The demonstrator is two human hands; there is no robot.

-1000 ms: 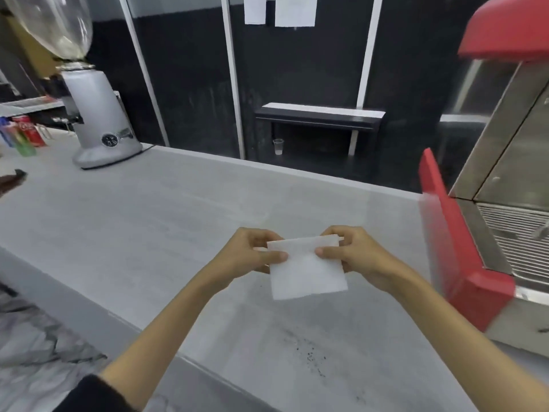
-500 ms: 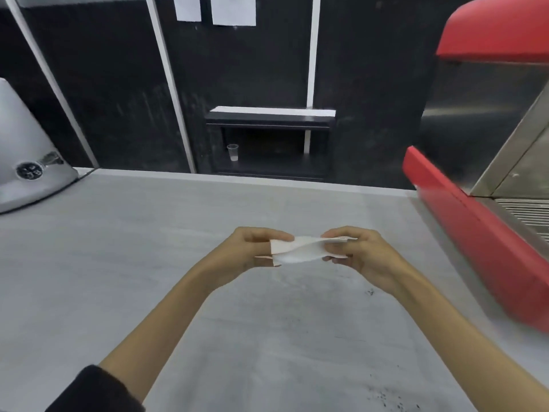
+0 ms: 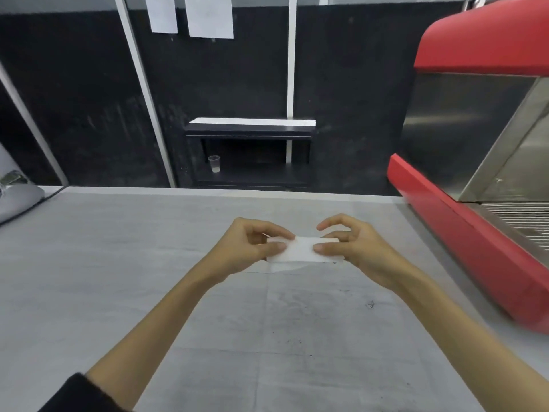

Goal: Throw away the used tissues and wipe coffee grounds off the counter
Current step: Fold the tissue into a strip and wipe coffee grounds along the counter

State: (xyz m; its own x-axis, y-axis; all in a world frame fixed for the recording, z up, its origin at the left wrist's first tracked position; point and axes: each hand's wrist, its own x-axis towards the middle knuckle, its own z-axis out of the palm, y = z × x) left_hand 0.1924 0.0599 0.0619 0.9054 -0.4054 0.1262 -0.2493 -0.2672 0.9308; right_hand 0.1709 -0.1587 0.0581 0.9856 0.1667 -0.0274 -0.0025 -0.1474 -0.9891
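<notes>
A white tissue (image 3: 300, 250), folded into a narrow strip, is held just above the grey counter (image 3: 118, 278) in the middle of the view. My left hand (image 3: 249, 248) pinches its left end between thumb and fingers. My right hand (image 3: 353, 248) pinches its right end with the thumb, the index finger lifted above it. Dark coffee grounds (image 3: 370, 304) lie scattered on the counter nearer to me, with more specks (image 3: 292, 341) lower down. No other tissues are in view.
A red espresso machine (image 3: 475, 233) with a metal drip grate stands on the right of the counter. The grey base of a grinder (image 3: 17, 200) shows at the left edge. Beyond the counter is a dark wall with a low shelf holding a plastic cup (image 3: 214, 163).
The tissue went from a flat square to a folded narrow strip between both hands. The view turned right, so the grinder slid toward the left edge.
</notes>
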